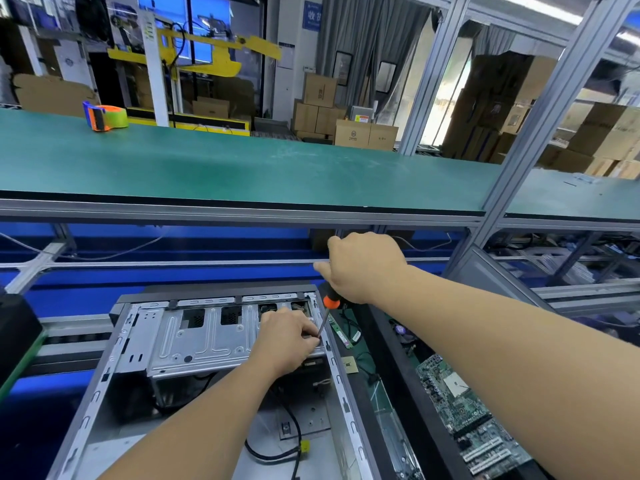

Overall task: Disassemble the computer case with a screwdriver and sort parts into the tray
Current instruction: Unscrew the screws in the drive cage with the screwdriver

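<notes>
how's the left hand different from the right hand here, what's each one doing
The right hand is raised, fist wrapped round the screwdriver handle; the left hand sits low on the computer case drive cage, fingertips pinched by the screwdriver's tip. Both work at the same spot on the cage's right edge.

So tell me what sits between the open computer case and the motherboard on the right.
In the head view, a black tray wall separates the computer case from the motherboard; a memory stick and CPU chip lie on green matting beside the case.
</notes>
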